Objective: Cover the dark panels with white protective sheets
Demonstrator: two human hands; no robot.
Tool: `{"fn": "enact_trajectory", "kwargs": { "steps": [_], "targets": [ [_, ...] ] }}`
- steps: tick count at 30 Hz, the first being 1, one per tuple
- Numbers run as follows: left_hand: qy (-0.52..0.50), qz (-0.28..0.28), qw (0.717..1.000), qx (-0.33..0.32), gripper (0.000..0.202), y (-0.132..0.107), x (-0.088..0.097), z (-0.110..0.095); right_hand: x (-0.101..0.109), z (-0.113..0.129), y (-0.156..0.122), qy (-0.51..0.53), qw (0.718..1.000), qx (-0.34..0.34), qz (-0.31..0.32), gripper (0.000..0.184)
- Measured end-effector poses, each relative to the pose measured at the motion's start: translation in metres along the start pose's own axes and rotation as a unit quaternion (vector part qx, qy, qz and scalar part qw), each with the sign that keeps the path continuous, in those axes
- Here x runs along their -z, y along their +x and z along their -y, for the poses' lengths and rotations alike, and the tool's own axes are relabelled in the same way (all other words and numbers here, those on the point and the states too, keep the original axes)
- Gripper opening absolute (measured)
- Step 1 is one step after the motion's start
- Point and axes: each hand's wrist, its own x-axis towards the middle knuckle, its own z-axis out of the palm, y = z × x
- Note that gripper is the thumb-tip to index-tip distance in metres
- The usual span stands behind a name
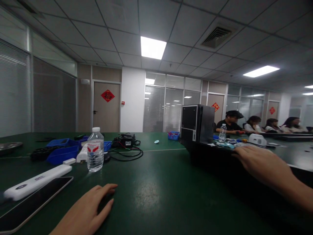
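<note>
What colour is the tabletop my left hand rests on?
Dark green. The tabletop shows best in the head view.

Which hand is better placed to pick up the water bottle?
Left. The left hand lies on the table near the water bottle; the right hand is over the black case, farther away.

Door sign [108, 95]: far left, red diamond; you cannot read its character.
Bottle label [95, 148]: near left, red-white, unreadable.

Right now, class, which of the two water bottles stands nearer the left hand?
The red-labelled bottle, just beyond the left hand; the other bottle stands far off by the seated people.
</note>
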Motion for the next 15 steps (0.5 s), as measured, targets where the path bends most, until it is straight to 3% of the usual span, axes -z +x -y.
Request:
{"fn": "enact_trajectory", "kwargs": {
  "steps": [4,8,11,15],
  "targets": [
    [0.001,-0.008,1.0,-0.003,0.05,0.003,-0.004,0.002,0.033,0.036,-0.003,0.062,0.997,0.039,-0.013,0.033],
    [-0.042,-0.023,0.999,0.021,0.056,0.012,-0.007,0.022,0.059,0.081,-0.01,0.177,0.978,0.111,0.021,0.031],
    [-0.137,-0.054,0.988,0.054,0.071,0.022,-0.004,0.048,0.066,0.125,-0.015,0.268,0.942,0.19,0.062,0.027],
    [-0.2,-0.107,0.972,0.061,0.081,0.026,0.004,0.068,0.063,0.18,-0.016,0.327,0.901,0.278,0.06,0.032]
  ]
}}
